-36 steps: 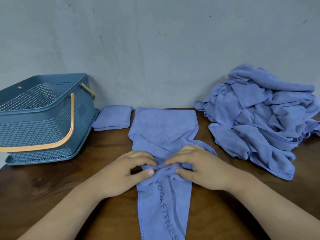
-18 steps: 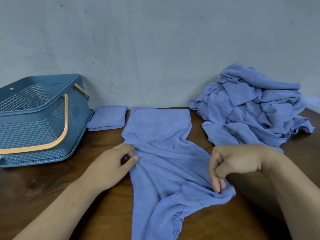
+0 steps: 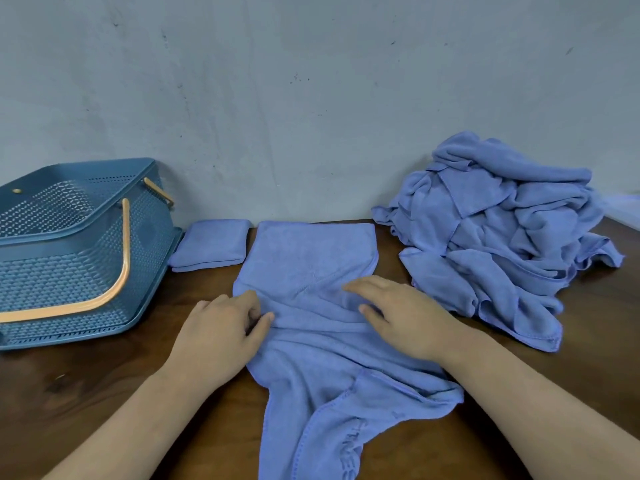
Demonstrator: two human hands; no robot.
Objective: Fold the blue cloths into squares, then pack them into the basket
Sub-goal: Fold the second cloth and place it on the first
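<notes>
Centre of frame: one blue cloth (image 3: 311,271) lies on the dark wooden table (image 3: 86,393), unfolded and creased. Its upper end is flat and nearly square-edged close to the wall (image 3: 311,98). Its lower part is rumpled, with a corner turned over at lower right, and it runs out of the bottom of the frame. Lettering shows near the bottom edge but is too bunched to read.

Left hand (image 3: 221,327): on the cloth's left edge at mid-frame, fingers curled, thumb and fingertips pinching a gather of fabric.

Right hand (image 3: 398,313): just right of centre, palm down on the same cloth, fingers extended and lying flat, gripping nothing. The two hands are near each other but apart.

Left of frame: the blue perforated basket (image 3: 69,258) stands on the table, one orange handle (image 3: 104,299) lowered across its front wall.

Between the basket and the cloth in work: one folded cloth (image 3: 211,244), a neat square, touching the basket's base and just beside the cloth's upper left corner.

Right of frame: a loose pile of blue cloths (image 3: 502,237), unfolded, heaped against the wall, lower edges spilling toward the right forearm.
</notes>
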